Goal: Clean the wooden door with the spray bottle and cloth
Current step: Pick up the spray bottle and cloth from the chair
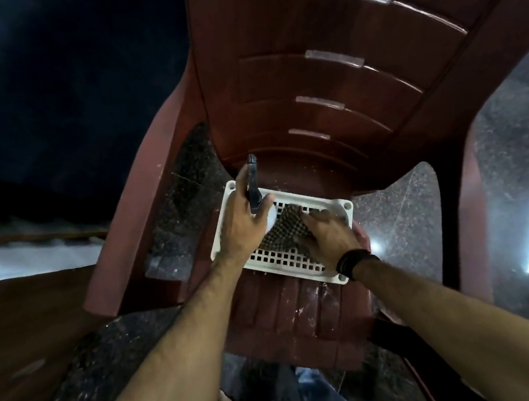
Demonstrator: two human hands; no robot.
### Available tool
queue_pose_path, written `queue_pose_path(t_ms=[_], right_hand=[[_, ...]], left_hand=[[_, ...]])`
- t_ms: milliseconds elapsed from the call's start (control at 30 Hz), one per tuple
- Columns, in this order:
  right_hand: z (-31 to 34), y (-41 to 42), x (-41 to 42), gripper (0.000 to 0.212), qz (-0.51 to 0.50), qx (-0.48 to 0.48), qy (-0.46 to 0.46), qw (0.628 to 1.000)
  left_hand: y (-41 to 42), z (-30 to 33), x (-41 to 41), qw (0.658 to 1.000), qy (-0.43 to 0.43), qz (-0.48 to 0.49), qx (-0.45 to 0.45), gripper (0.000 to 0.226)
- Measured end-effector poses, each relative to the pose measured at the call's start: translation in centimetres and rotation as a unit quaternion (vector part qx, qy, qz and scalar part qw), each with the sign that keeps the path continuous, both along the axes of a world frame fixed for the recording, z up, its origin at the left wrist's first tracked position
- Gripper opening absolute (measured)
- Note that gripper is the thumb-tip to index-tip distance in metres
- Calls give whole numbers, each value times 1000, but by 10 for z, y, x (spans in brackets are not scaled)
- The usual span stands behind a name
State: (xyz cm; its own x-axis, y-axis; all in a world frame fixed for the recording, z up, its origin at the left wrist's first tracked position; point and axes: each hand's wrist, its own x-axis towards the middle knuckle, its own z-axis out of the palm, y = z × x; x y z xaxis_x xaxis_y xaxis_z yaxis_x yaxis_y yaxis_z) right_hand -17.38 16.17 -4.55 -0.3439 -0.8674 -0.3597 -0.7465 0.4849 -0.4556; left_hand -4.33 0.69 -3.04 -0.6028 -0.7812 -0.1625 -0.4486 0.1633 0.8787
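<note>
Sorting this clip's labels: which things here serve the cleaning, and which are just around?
In use: spray bottle in left hand; checkered cloth under right hand.
Just around: white perforated tray, red plastic chair, black wristband.

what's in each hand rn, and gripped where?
Left hand grips the spray bottle around its neck below the dark trigger head. Right hand presses the checkered cloth, fingers on top.

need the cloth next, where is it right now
In the head view the checkered cloth lies in the white basket on the red chair, under the right hand, beside the spray bottle.
</note>
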Motion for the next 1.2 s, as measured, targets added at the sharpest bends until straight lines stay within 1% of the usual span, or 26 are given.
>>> queue_pose_path(t_ms=[67,100,200,267,333,433,533,633,700,767,900,1000,1100,1200], right_hand=[[2,-7,-1,41,-72,-5,-16,997],[3,-10,-1,42,-86,7,-18,996],[-1,-11,-2,54,-61,84,-25,994],[-10,-3,-1,60,-19,117,14,993],[-18,5,2,57,-11,95,23,995],[-11,6,9,44,-46,27,-42,998],[19,-2,17,42,-79,-20,-101,992],[64,-14,29,40,-82,-58,-95,990],[99,-23,42,36,-66,-84,-85,991],[136,-33,61,33,-47,-100,-94,989],[219,-48,129,36,32,-134,-114,984],[277,-50,206,43,86,-119,-160,976],[315,-52,285,27,102,-93,-197,971],[348,-51,373,24,124,-113,-215,962]], left_hand=[[11,2,-1,999,-11,40,-8,75],[14,2,-1,999,-12,45,-9,76],[14,-2,1,999,10,36,-34,77],[12,-6,3,998,13,27,-62,73],[15,-8,5,997,4,16,-74,67],[24,-2,9,994,-14,48,-94,61],[35,24,19,993,5,70,-90,58],[46,75,43,990,30,119,-68,53],[53,110,64,982,29,164,-91,45],[57,149,89,975,27,208,-78,48],[77,233,160,949,46,310,-29,51],[99,283,231,929,58,363,-40,51],[117,320,307,906,84,410,-64,50],[135,353,394,879,88,459,-93,47]])
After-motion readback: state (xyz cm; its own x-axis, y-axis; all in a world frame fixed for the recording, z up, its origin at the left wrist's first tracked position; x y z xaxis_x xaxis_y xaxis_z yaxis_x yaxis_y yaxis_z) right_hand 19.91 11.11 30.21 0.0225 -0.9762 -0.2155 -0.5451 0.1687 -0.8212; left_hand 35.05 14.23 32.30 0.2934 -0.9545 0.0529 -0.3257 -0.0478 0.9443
